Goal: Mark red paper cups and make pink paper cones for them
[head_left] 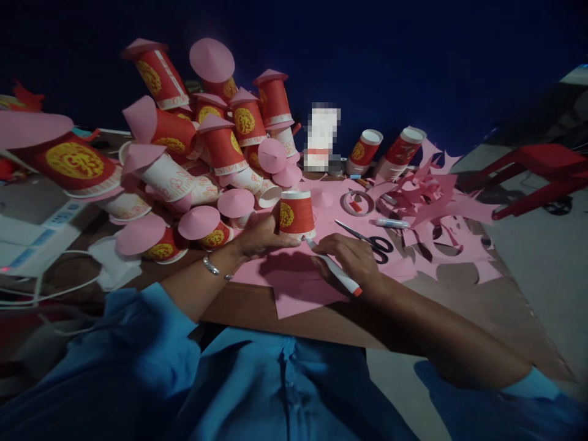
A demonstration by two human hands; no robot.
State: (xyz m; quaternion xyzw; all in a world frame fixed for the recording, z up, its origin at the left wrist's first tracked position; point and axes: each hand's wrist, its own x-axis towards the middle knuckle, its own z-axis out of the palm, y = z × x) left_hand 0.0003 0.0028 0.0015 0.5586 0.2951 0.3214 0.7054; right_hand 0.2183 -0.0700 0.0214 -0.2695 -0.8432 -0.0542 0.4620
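Note:
An upside-down red paper cup with a yellow emblem and a white rim stands in front of me. My left hand grips it low on its left side, thumb along the rim. In my right hand is a white marker with a red end, its tip at the cup's lower rim. Under both hands lies pink paper. Black-handled scissors rest just beyond my right hand, blades pointing left.
Red and white cups with pink cone tops are piled at the left and back. Two stacks of red cups stand behind. Pink offcuts, a tape roll and a pen lie rightward. A red stool stands beyond the table.

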